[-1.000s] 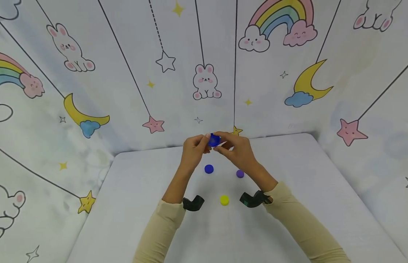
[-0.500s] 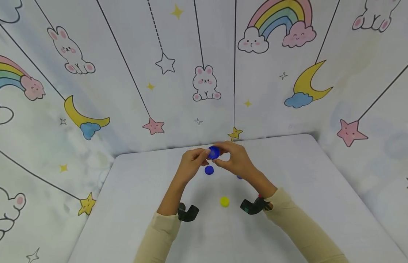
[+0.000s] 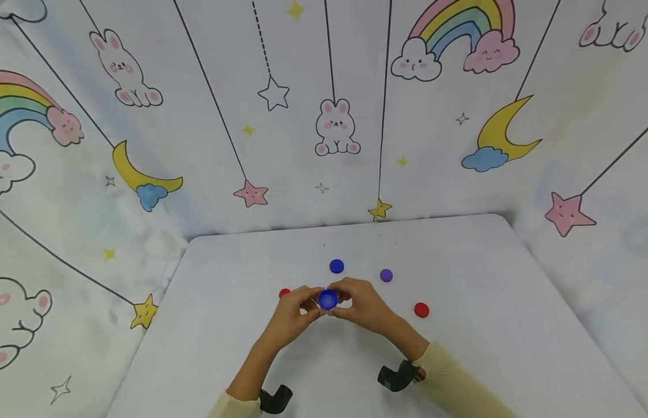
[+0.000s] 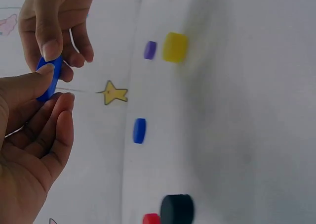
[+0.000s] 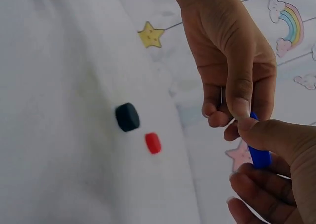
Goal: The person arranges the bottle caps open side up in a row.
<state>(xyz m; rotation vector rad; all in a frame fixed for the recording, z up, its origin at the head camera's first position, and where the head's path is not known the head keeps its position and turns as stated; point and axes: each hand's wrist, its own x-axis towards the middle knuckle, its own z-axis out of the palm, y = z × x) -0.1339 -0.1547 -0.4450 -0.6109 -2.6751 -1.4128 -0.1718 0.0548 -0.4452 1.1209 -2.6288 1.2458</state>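
A blue bottle cap [image 3: 328,299], its hollow side facing the head camera, is held above the table between both hands. My left hand [image 3: 294,313] pinches its left edge with thumb and fingers. My right hand [image 3: 362,305] pinches the opposite edge. In the left wrist view the two thumbs lie on the same face of the cap [image 4: 49,80]. Beyond the hands, a second blue cap [image 3: 336,266] and a purple cap [image 3: 386,276] lie on the table. A yellow cap [image 4: 175,47] shows in the left wrist view, hidden in the head view.
One red cap [image 3: 421,310] lies right of the hands, another red cap [image 3: 284,293] just behind the left hand. A dark cap [image 5: 127,117] appears in the right wrist view. The white table [image 3: 491,261] meets a patterned backdrop [image 3: 428,191] at its back edge.
Both hands have come down and closer to the person, carrying the blue cap with them. The red caps now show, while the yellow cap has become hidden in the head view.
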